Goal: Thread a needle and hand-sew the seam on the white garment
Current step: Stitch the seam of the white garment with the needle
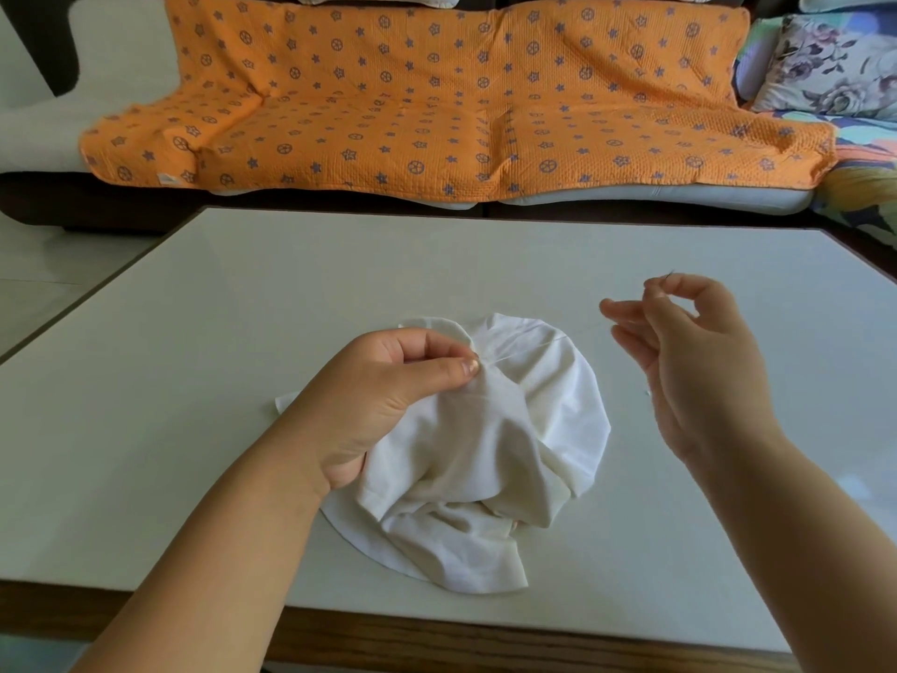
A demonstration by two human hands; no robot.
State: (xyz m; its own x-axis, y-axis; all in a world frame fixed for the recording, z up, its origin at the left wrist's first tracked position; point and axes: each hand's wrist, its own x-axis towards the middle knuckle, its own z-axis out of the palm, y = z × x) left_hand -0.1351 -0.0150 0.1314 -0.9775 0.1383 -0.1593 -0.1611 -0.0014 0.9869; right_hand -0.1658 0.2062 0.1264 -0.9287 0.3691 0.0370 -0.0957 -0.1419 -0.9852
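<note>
While lying crumpled under left hand, pinched at one fold of white garment by thumb and forefinger. Right of it, pinching needle in raised right hand, with other fingers spread. From fold toward right hand, thin thread. Underneath both hands, pale table.

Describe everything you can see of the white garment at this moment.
The white garment is plain, soft-looking cloth, crumpled in a heap on the pale table near its front edge, with rounded edges spread flat around it. The left hand pinches a raised fold at its top between thumb and forefinger, gathering creases there. A faint thread runs from that pinch toward the right.
</note>
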